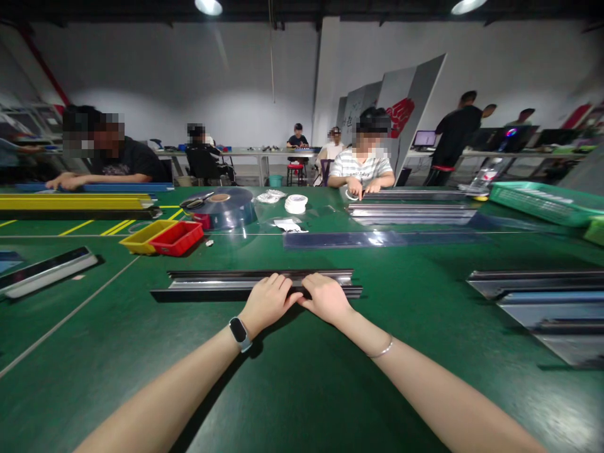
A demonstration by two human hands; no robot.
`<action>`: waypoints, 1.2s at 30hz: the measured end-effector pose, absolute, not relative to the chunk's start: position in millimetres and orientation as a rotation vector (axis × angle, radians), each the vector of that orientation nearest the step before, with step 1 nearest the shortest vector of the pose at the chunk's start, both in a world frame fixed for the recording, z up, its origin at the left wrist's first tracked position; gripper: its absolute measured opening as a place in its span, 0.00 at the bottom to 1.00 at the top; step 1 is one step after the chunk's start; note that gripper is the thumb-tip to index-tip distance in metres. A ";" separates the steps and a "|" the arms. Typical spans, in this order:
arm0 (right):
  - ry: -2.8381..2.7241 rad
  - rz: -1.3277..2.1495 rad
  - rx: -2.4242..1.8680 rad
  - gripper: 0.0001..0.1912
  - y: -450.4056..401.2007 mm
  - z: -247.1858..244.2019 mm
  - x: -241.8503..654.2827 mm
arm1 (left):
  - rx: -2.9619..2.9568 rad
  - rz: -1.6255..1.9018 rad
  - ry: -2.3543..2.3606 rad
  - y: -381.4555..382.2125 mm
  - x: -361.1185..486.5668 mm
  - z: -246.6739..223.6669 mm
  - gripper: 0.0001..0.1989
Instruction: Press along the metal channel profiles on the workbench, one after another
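A long black metal profile [207, 285] with a shiny inner channel lies crosswise on the green table in front of me. My left hand [268, 301], below a wrist band, is closed over it right of its middle. Close beside it, my right hand [326, 298] also grips the profile, nearer its right end. The two thumbs almost meet at the near edge. My fingertips are hidden inside or behind the profile.
Yellow bin [146, 236] and red bin [178, 238] stand beyond the profile's left end, beside a clear film roll [226, 207]. A film strip [377, 239] lies farther back. More profiles [557, 308] lie at right. Two people work across the table.
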State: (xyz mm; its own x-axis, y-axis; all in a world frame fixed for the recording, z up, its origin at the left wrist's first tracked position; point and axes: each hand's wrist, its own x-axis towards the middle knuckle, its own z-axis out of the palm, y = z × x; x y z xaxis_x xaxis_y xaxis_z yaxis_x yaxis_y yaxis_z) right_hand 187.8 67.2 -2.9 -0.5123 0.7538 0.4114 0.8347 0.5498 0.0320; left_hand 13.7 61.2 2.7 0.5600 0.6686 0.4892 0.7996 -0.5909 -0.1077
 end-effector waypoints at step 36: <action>-2.483 -0.278 -1.371 0.13 65.3 5.5 191.9 | -2.399 -0.510 -1.375 62.7 16.0 2.4 0.24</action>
State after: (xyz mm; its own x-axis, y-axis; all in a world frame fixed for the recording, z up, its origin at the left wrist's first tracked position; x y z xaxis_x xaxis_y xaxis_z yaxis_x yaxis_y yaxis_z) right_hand 191.9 65.3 5.5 -0.5048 0.7925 0.3422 0.8486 0.5282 0.0285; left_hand 16.0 62.7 2.4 0.4706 0.7534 0.4592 0.8707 -0.4808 -0.1036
